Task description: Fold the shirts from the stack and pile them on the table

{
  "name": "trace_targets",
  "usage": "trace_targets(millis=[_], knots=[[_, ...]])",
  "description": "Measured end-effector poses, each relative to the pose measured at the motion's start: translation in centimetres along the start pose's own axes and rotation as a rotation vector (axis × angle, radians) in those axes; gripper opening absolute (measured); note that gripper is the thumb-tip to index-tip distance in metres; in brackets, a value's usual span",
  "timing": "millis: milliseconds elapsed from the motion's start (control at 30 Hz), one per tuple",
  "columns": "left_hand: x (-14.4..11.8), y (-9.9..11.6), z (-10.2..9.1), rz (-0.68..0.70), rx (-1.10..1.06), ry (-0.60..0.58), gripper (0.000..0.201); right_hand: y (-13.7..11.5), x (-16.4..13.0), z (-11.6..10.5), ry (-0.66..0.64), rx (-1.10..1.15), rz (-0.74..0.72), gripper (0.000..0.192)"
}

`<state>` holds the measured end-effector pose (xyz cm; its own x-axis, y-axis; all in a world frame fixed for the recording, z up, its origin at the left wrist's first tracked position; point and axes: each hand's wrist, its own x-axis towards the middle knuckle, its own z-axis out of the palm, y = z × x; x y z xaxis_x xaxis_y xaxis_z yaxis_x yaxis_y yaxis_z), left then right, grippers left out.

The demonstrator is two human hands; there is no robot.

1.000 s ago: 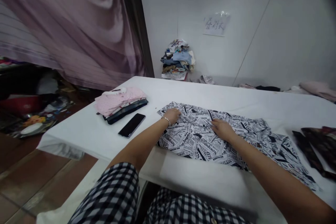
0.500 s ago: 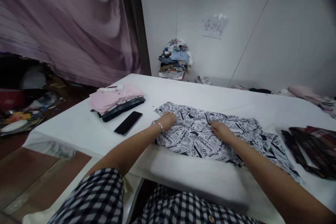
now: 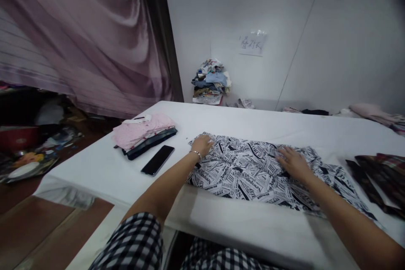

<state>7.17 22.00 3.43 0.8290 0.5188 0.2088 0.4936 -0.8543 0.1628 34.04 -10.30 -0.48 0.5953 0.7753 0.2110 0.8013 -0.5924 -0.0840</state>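
Observation:
A black-and-white garment with a newspaper print point(image 3: 240, 173) lies spread across the white table, with one long part reaching toward the lower right. My left hand point(image 3: 203, 145), with a bracelet at the wrist, rests on the cloth's left end, its fingers apart and laid over the fabric. Farther right, my right hand point(image 3: 293, 163) lies flat on the same garment, fingers spread. Neither hand pinches the cloth.
Left of the garment lie a black phone point(image 3: 157, 160) and a stack of folded clothes point(image 3: 144, 135), pink on top. Dark plaid clothing point(image 3: 379, 179) is at the right. A clothes pile point(image 3: 211, 81) stands beyond the table point(image 3: 183, 116), near the wall.
My right hand has let go of its pinch on the cloth, moved right and flattened out. My left hand has loosened its fingers at the left end. The view has tilted up slightly.

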Motion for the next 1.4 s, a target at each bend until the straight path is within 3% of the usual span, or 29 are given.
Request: trace_targets(millis=[100,233,333,467,600,700,767,867,1000,1100,1233,1400], knots=[[1.5,0.7,1.7,0.017,0.030,-0.065,0.042,1.3,-0.7,0.1,-0.115,-0.090,0.147,0.049],[2.0,1.3,3.7,-0.098,0.062,-0.247,0.054,1.3,-1.8,0.0,-0.258,-0.053,0.212,0.046],[2.1,0.9,4.2,-0.107,0.090,-0.272,0.057,2.0,-1.8,-0.7,-0.224,0.062,0.240,0.053],[2.1,0.7,3.3,-0.149,0.159,-0.325,0.063,5.5,-1.8,-2.9,-0.083,0.088,0.359,0.052],[2.3,2.2,2.2,-0.170,0.196,-0.225,0.065,9.7,-2.1,-4.6,-0.060,0.049,0.585,0.052],[2.5,3.5,2.2,-0.070,0.189,-0.187,0.065,11.1,-2.5,-4.3,-0.082,0.038,0.661,0.055],[2.4,3.9,2.8,-0.018,0.198,-0.240,0.064,11.0,-3.0,-3.7,-0.099,0.028,0.652,0.052],[2.0,3.5,3.8,-0.042,0.202,-0.314,0.064,10.6,-3.6,-3.1,-0.109,0.004,0.619,0.044],[1.7,2.7,4.5,-0.059,0.193,-0.314,0.063,10.0,-3.0,-3.4,-0.079,-0.022,0.618,0.049],[1.8,2.6,4.5,-0.047,0.201,-0.293,0.063,9.0,-1.2,-3.7,-0.040,-0.033,0.497,0.055],[1.7,2.7,4.3,-0.058,0.214,-0.303,0.064,7.4,0.6,-2.5,-0.184,0.031,0.324,0.062],[1.3,2.8,3.9,-0.090,0.204,-0.287,0.064,6.7,0.3,-0.3,-0.282,0.041,0.366,0.068]])
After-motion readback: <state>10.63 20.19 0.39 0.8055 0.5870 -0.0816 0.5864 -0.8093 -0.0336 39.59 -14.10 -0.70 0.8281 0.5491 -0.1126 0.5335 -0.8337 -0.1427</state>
